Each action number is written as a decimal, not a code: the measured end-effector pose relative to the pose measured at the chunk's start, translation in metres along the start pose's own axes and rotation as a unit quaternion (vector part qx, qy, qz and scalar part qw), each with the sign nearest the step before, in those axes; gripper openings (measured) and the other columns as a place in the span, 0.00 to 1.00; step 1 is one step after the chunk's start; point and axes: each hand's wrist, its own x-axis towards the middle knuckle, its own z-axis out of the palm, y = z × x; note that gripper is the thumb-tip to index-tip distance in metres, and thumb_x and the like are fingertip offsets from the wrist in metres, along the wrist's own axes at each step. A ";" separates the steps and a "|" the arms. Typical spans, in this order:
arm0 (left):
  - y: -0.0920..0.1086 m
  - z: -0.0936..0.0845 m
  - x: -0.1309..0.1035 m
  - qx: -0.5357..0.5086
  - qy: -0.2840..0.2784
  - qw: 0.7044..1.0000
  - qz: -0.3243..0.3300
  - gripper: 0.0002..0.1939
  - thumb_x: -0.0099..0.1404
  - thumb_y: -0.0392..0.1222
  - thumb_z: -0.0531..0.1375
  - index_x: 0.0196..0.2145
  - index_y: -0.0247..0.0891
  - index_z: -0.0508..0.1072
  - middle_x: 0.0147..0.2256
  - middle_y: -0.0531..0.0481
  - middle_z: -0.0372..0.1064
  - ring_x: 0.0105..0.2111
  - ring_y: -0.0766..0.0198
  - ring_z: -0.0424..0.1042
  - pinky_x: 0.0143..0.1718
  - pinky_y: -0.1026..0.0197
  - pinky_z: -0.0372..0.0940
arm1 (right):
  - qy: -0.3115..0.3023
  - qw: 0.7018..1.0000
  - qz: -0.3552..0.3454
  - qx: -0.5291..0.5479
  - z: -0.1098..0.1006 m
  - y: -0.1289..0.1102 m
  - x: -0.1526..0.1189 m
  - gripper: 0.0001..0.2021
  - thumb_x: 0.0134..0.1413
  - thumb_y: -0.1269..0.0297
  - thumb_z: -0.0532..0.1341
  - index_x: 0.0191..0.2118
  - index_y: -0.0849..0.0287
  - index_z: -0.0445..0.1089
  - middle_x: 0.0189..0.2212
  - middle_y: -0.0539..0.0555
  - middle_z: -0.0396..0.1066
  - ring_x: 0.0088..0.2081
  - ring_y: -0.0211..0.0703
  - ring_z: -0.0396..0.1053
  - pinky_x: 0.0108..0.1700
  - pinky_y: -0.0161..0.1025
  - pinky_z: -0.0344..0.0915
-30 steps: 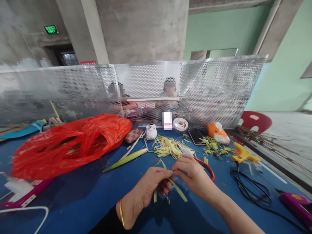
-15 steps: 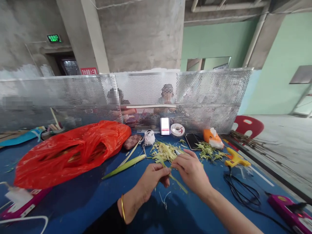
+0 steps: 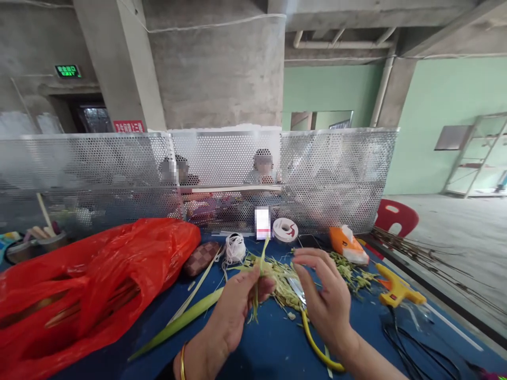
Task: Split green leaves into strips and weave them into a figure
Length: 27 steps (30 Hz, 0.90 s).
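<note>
My left hand pinches a thin green leaf strip that stands upright, its split lower end hanging below the fingers. To its right is my right hand, fingers apart and holding nothing, above yellow-handled scissors. The metal blades of the scissors lie against a pile of pale green shreds. A long green leaf lies on the blue table, left of my left wrist. Behind my hands sit a ball of white string and a white ribbon roll.
A red plastic bag fills the left side, with a checkered pouch beside it. On the right are a tissue pack, a yellow glue gun and a black cable. People sit behind a perforated metal screen.
My right hand has come away from the strip and opened. The strip now points upward in my left hand. The yellow-handled scissors show beneath my right hand, and the view has shifted.
</note>
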 end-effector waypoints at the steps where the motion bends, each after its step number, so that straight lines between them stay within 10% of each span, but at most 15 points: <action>1: 0.002 -0.002 0.002 -0.016 -0.004 1.000 -0.001 0.18 0.52 0.53 0.69 0.33 0.35 0.76 0.33 0.45 0.78 0.38 0.60 0.75 0.44 0.61 0.65 | 0.004 1.000 0.012 0.011 0.002 -0.001 -0.004 0.05 0.61 0.70 0.56 0.34 0.56 0.67 0.35 0.56 0.72 0.40 0.48 0.69 0.43 0.44 0.65; 7: 0.000 -0.001 0.005 -0.020 -0.070 0.996 0.048 0.12 0.53 0.42 0.69 0.36 0.36 0.79 0.41 0.43 0.78 0.46 0.56 0.73 0.52 0.60 0.62 | -0.188 0.970 0.121 0.093 0.022 -0.005 -0.022 0.07 0.60 0.65 0.59 0.33 0.55 0.73 0.34 0.54 0.75 0.38 0.47 0.73 0.41 0.40 0.67; 15: -0.011 0.003 0.004 0.004 -0.078 0.996 0.048 0.12 0.57 0.42 0.67 0.38 0.34 0.81 0.40 0.41 0.79 0.44 0.55 0.75 0.53 0.57 0.62 | -0.179 0.914 0.312 0.189 0.036 -0.006 -0.033 0.07 0.52 0.59 0.64 0.28 0.55 0.76 0.31 0.53 0.76 0.37 0.48 0.72 0.44 0.39 0.66; 27: -0.001 0.004 0.000 0.027 0.000 0.996 0.089 0.11 0.51 0.44 0.71 0.30 0.34 0.81 0.35 0.43 0.79 0.42 0.54 0.75 0.50 0.57 0.64 | -0.252 0.924 0.215 0.190 0.028 -0.007 -0.030 0.11 0.59 0.64 0.57 0.25 0.57 0.64 0.26 0.49 0.65 0.31 0.40 0.64 0.35 0.35 0.60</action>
